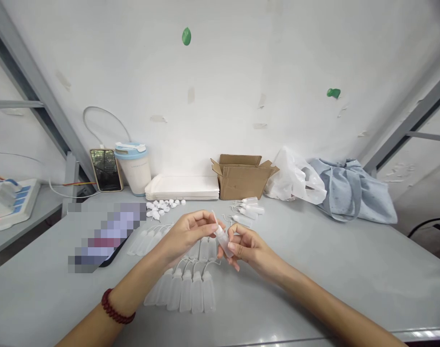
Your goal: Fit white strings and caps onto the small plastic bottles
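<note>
A small translucent squeeze bottle with a white nozzle is held up in front of me, tilted with its top to the left. My right hand is closed around the bottle's body with thumb and fingers. The fingers of my left hand pinch at the white nozzle end. Below my left wrist lies a row of similar bottles with thin curved tubes at their tops. More of them lie behind my left forearm, partly hidden. Several loose bottles rest beyond my right hand.
White caps lie in a pile at the back. Behind stand a cardboard box, flat white stacked packaging, a cup and a phone. A plastic bag and blue cloth bag sit right; a pixelated device lies left.
</note>
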Tool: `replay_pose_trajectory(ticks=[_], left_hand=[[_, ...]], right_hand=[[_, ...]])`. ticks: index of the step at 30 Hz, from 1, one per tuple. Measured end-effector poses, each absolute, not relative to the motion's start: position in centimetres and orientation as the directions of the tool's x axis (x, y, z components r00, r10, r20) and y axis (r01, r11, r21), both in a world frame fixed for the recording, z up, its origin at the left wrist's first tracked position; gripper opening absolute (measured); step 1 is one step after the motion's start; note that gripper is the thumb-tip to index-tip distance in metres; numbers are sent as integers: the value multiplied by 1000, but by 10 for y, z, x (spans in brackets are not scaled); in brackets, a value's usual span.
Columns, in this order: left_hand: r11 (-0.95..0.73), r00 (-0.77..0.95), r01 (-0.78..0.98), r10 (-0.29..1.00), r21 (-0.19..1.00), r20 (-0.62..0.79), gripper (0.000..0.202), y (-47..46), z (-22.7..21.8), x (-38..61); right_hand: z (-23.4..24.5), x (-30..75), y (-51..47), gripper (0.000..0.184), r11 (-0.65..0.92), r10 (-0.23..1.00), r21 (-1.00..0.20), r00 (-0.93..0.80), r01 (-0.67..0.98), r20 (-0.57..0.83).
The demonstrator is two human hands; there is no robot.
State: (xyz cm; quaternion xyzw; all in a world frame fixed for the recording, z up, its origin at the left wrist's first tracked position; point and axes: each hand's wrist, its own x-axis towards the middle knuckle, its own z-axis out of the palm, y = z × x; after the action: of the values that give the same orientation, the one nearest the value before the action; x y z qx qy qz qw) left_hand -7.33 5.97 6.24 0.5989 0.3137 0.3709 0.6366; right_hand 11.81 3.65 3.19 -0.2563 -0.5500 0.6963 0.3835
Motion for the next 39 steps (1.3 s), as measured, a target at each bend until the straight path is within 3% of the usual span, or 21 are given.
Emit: replay_pose_trajectory(ticks=[12,17,24,31,34,39], left_hand=[[-51,473,-64,878,997,76,29,65,51,-73],[-20,491,23,871,1000,6,35,61,54,-72],[-98,296,90,953,991,67,36,60,49,-60],[-85,434,-78,894,993,111,36,62,54,-68],[-42,502,-154,857,987,115,45,62,54,-71],[-3,445,-143,893,990,67,59,56,54,-62]], right_hand=[[31,121,39,28,-202,795,-956,-606,-214,-33],[26,118,40,31,-28,868,-994,-495,-109,30],[23,112,33,28,113,921,-993,-377,27,95],[26,114,31,30,61,887,-992,-450,-108,103],[29,114,31,31,5,853,-985,-513,-170,93],[30,114,33,34,18,885,-988,-457,-152,86]])
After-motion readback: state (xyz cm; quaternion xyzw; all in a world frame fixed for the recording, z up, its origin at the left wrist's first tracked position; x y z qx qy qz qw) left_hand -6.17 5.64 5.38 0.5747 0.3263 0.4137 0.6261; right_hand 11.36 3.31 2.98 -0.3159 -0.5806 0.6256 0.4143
